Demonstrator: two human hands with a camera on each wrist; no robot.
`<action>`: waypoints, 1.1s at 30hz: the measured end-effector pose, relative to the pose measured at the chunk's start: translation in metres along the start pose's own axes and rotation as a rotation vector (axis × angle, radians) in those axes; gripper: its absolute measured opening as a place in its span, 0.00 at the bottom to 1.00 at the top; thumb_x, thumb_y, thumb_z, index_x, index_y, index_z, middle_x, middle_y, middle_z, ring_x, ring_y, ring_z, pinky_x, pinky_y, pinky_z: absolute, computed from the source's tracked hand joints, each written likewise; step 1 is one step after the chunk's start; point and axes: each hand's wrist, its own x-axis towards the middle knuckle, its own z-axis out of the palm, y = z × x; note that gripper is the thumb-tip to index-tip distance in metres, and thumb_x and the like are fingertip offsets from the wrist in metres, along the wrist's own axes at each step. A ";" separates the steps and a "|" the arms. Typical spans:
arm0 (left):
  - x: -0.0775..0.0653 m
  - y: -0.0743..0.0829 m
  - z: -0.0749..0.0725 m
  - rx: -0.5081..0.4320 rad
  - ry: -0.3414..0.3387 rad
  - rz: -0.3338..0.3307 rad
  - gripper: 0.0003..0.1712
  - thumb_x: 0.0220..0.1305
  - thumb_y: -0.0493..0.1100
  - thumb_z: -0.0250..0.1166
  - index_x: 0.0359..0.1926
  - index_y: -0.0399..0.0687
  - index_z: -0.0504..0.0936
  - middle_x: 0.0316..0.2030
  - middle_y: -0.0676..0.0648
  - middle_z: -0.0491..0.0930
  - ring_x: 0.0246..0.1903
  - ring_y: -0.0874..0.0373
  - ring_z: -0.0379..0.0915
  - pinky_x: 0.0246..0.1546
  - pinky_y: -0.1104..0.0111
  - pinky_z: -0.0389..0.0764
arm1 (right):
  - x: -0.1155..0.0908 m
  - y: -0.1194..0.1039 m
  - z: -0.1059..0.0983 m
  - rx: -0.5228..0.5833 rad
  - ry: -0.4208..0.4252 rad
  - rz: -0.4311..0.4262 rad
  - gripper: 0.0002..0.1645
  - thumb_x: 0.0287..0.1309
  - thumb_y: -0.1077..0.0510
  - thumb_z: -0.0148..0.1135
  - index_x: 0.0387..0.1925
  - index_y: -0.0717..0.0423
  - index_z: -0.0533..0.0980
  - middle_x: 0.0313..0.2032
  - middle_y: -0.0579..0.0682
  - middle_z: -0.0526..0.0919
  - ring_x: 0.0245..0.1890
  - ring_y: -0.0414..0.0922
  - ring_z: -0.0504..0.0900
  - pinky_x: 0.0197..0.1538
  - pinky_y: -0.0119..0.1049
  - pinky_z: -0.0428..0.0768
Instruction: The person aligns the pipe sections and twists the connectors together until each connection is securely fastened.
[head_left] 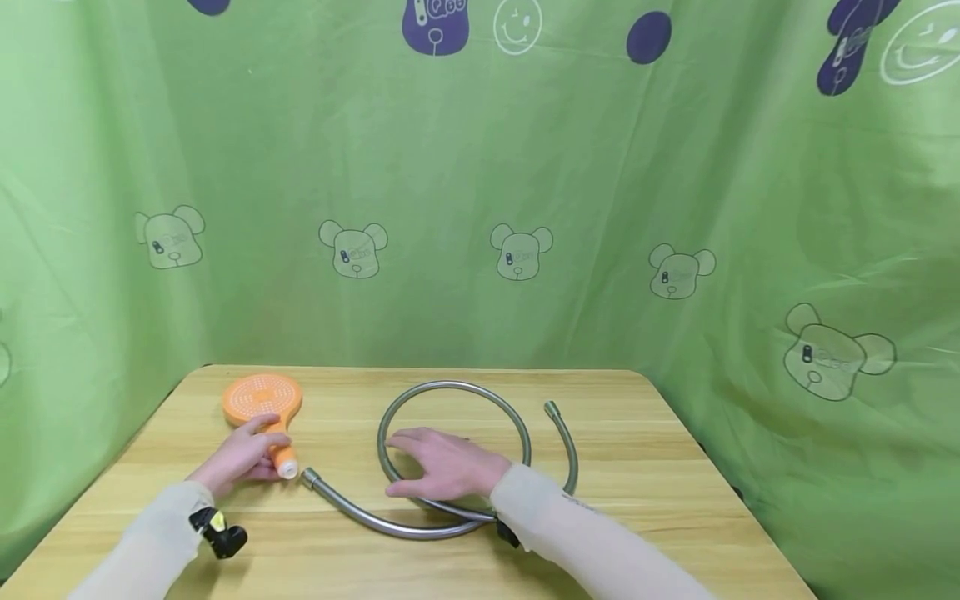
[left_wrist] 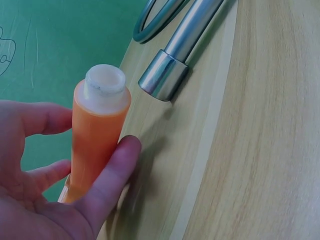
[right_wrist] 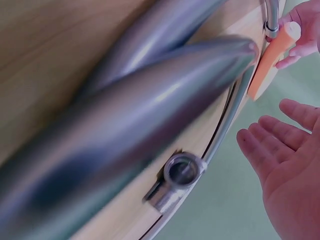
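Observation:
An orange shower head (head_left: 262,398) lies face up at the left of the table. My left hand (head_left: 243,457) holds its handle (left_wrist: 97,135), thumb on one side and fingers on the other. The handle's white hollow end (left_wrist: 105,82) points toward me. Beside it is one metal end (head_left: 310,477) of a coiled grey shower hose (head_left: 453,385), apart from the handle. Over the coil, my right hand (head_left: 446,463) reaches leftward with spread, fairly straight fingers and holds nothing. The hose's other end (right_wrist: 182,172) shows its round opening in the right wrist view.
The wooden table (head_left: 637,575) carries only these things. A green curtain (head_left: 450,317) with printed bear heads hangs behind it and along both sides. The hose's second end (head_left: 552,409) stands near the back right.

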 end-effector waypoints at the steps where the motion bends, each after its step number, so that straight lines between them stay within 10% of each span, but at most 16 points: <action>1: 0.000 0.000 0.000 0.000 -0.001 0.003 0.45 0.70 0.38 0.58 0.78 0.37 0.42 0.42 0.35 0.77 0.30 0.54 0.80 0.36 0.61 0.88 | 0.002 -0.002 0.000 0.001 -0.005 -0.005 0.51 0.63 0.21 0.45 0.77 0.45 0.59 0.75 0.48 0.62 0.73 0.48 0.65 0.72 0.47 0.69; 33: -0.002 0.001 -0.001 -0.013 -0.029 0.006 0.44 0.70 0.36 0.58 0.78 0.35 0.44 0.40 0.37 0.78 0.31 0.55 0.81 0.37 0.62 0.88 | 0.046 -0.043 0.021 -0.060 -0.144 -0.112 0.53 0.60 0.20 0.50 0.75 0.47 0.62 0.74 0.46 0.64 0.71 0.43 0.67 0.71 0.35 0.68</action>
